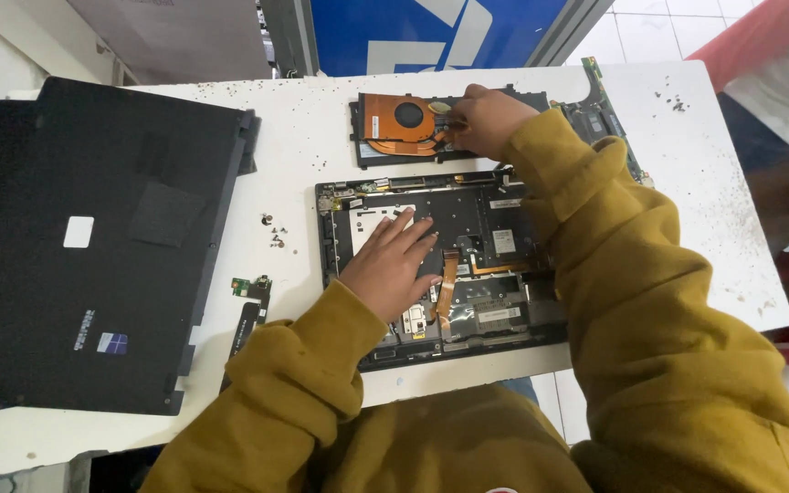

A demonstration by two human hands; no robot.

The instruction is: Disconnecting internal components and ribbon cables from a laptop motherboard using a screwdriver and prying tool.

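Pressing flat, fingers spread and gripping nothing, on the dark inner plate of the opened laptop base (468,228): the left hand (390,265), lying near the middle of the white counter (321,119). Reaching past the far edge of that base: the right hand (484,117), fingers drawn together over the copper-coloured cooling fan and heat pipe (401,123), touching it at its right end; whether anything small is being pinched there, impossible to tell. Sitting on a dark board just beyond the base: the fan assembly. Running down the base beside the left hand: an orange ribbon cable (449,288). Lying to the left, well apart from both hands: a large black laptop cover (93,237). Resting between cover and base: several loose screws (273,233) and a small green circuit strip (250,301). Covering both arms: mustard-yellow sleeves (650,301).
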